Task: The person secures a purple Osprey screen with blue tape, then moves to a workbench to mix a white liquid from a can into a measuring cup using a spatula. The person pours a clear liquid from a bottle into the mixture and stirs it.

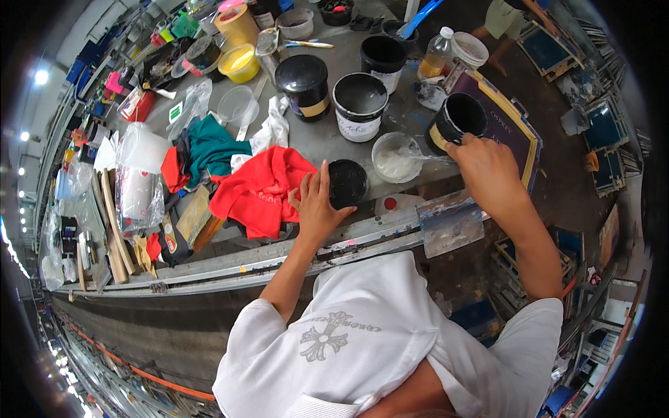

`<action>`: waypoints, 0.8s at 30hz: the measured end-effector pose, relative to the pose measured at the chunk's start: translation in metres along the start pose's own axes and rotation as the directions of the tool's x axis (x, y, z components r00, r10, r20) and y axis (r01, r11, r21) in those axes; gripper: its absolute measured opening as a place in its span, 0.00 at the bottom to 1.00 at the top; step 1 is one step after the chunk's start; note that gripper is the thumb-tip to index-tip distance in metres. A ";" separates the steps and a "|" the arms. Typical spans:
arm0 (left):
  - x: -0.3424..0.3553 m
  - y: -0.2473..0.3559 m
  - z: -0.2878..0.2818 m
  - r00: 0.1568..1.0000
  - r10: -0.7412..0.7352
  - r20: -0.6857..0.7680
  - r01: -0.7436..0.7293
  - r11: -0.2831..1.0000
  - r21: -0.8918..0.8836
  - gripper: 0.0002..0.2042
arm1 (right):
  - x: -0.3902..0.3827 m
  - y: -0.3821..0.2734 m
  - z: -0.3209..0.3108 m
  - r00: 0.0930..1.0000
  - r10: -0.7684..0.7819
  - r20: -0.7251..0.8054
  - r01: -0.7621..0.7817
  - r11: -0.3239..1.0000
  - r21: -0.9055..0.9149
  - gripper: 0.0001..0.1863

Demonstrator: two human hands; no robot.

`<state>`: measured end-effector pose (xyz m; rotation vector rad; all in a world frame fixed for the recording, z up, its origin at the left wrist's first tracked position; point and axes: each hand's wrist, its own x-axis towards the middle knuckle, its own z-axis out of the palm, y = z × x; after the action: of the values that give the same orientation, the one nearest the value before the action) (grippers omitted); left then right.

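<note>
My left hand grips a small round black tub at the table's near edge. Its thumb lies along the near rim and its fingers along the left side. To the right of that tub sits a clear tub of whitish paste. A pale stirring stick lies over its rim, the far end in the paste. My right hand is closed on the stick's outer end, its fingertips partly hidden. Just beyond that hand a tall open black jar with a yellowish label stands tilted.
Red cloth and green cloth lie left of my hands. A lidded black jar and an open dark tub with a white label stand behind. A paint-stained plate juts over the edge. Another person stands far right.
</note>
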<state>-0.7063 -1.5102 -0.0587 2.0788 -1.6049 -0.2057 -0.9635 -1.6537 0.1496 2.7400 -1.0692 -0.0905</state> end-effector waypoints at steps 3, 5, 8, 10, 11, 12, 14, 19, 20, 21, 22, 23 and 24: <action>0.014 -0.004 -0.012 0.991 0.050 -0.124 -0.083 0.957 -0.278 0.64 | 0.001 0.008 -0.004 0.984 -0.014 -0.176 0.088 0.904 0.418 0.09; 0.035 0.000 -0.038 0.984 0.045 -0.173 -0.093 0.955 -0.280 0.64 | 0.003 0.008 -0.003 0.972 0.074 -0.225 0.092 0.756 0.649 0.12; 0.086 0.020 -0.083 0.961 0.124 -0.246 -0.171 0.968 -0.181 0.64 | 0.005 0.000 0.014 0.955 0.234 -0.180 0.025 0.545 0.838 0.14; 0.118 0.037 -0.100 0.954 0.186 -0.236 -0.229 0.958 -0.173 0.63 | 0.004 -0.002 0.034 0.933 0.307 -0.186 0.021 0.470 0.882 0.13; 0.132 0.043 -0.104 0.949 0.207 -0.237 -0.252 0.951 -0.179 0.63 | 0.004 -0.005 0.040 0.922 0.350 -0.165 -0.018 0.466 0.885 0.12; 0.143 0.053 -0.103 0.945 0.231 -0.233 -0.276 0.943 -0.188 0.62 | 0.004 -0.008 0.045 0.906 0.379 -0.187 0.010 0.422 0.906 0.12; 0.168 0.067 -0.092 0.947 0.259 -0.192 -0.300 0.927 -0.227 0.60 | 0.006 -0.012 0.052 0.868 0.447 -0.218 0.065 0.334 0.940 0.12; 0.219 0.070 -0.060 0.930 0.358 -0.084 -0.365 0.925 -0.106 0.49 | 0.004 -0.018 0.060 0.878 0.442 -0.186 0.084 0.241 0.967 0.12; 0.221 0.072 -0.057 0.904 0.413 -0.108 -0.415 0.910 0.008 0.49 | 0.001 -0.018 0.061 0.877 0.442 -0.189 0.088 0.239 0.967 0.12; 0.223 0.073 -0.055 0.868 0.472 -0.154 -0.466 0.882 0.072 0.45 | 0.000 -0.017 0.062 0.877 0.441 -0.193 0.094 0.236 0.967 0.12; 0.228 0.073 -0.055 0.896 0.442 -0.040 -0.441 0.897 0.029 0.42 | -0.001 -0.016 0.064 0.878 0.437 -0.197 0.101 0.233 0.967 0.12; 0.230 0.077 -0.061 0.910 0.408 0.078 -0.408 0.913 -0.010 0.40 | -0.003 -0.015 0.066 0.868 0.458 -0.190 0.101 0.212 0.972 0.12; 0.233 0.077 -0.064 0.909 0.369 0.196 -0.368 0.929 -0.043 0.38 | -0.003 -0.015 0.069 0.860 0.476 -0.184 0.103 0.191 0.976 0.12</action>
<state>-0.6783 -1.7242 0.0749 1.7504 -2.0814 -0.2932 -0.9649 -1.6517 0.0794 3.1022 -1.6707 1.8954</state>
